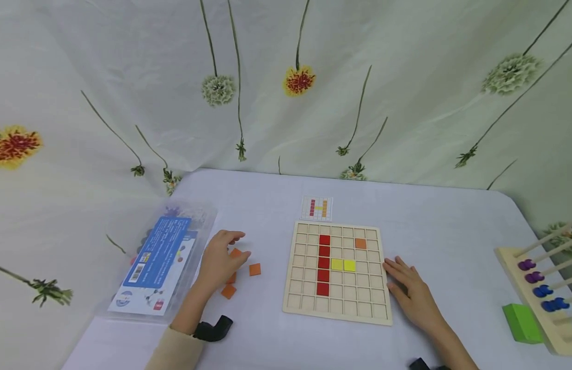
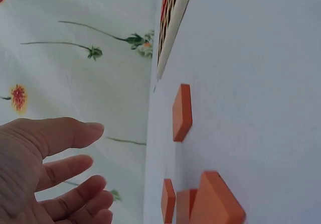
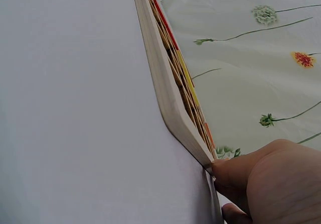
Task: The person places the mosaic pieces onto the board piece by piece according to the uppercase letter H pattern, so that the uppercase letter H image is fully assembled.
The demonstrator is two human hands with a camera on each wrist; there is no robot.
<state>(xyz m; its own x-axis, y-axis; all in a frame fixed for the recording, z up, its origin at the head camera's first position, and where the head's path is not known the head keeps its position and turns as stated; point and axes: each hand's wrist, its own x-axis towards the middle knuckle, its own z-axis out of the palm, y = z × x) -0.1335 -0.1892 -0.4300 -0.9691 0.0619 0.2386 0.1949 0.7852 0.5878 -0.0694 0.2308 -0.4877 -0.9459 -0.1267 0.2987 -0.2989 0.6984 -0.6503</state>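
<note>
My left hand (image 1: 216, 263) hovers over a small group of loose orange square tiles (image 1: 228, 292), its thumb and fingers apart with nothing between them. One orange tile (image 1: 254, 269) lies a little to the right of that group. The left wrist view shows the same tiles (image 2: 216, 201) beside the bare hand (image 2: 60, 169). At the right edge of a wooden grid board (image 1: 309, 304), my right hand (image 1: 412, 294) rests with fingertips against the rim. The board carries a column of red tiles (image 1: 323, 262), two yellow tiles (image 1: 349, 265) and one orange tile (image 1: 360, 243).
A pattern card (image 1: 317, 208) lies just behind the board. On the left stands a clear plastic box (image 1: 193, 246) with a blue and white label sheet (image 1: 158, 252). To the right are a wooden bead frame (image 1: 528, 293) and a green block (image 1: 521, 322).
</note>
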